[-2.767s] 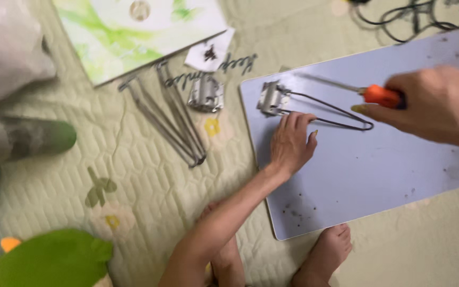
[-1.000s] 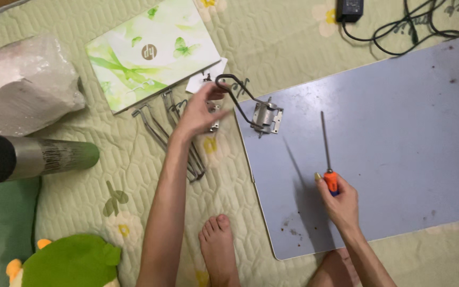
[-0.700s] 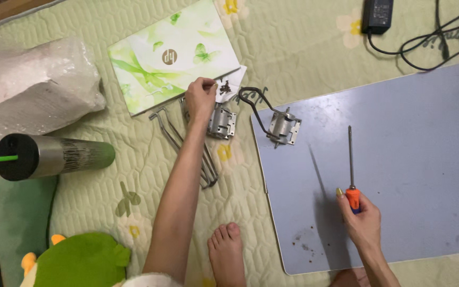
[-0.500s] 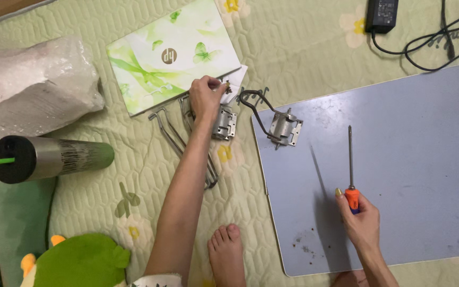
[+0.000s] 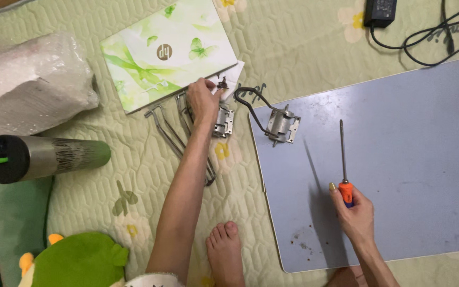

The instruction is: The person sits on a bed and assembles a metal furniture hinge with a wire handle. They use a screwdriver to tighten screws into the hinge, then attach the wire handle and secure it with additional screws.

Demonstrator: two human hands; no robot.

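Note:
My left hand (image 5: 204, 100) reaches across the quilt to a small white paper (image 5: 233, 81) with dark screws on it; its fingertips pinch at a screw there. Beside that hand lie a loose metal bracket (image 5: 223, 121) and bent metal rods (image 5: 179, 133). A second metal bracket with a dark wire arm (image 5: 279, 123) rests on the left edge of the blue-grey board (image 5: 399, 159). My right hand (image 5: 353, 208) grips the orange handle of a screwdriver (image 5: 342, 154), whose shaft lies on the board pointing away from me.
A green butterfly-print box (image 5: 167, 50) lies beyond the left hand. Bubble-wrapped parcel (image 5: 25, 85) and a steel tumbler with green straw (image 5: 43, 158) sit left. A black adapter and cables (image 5: 421, 24) are at top right. My foot (image 5: 227, 252) and a green plush toy (image 5: 75, 260) lie near.
My left hand let the bracket with the wire arm down on the board's edge and moved to the paper with screws. My right hand stays on the screwdriver, which lies on the board.

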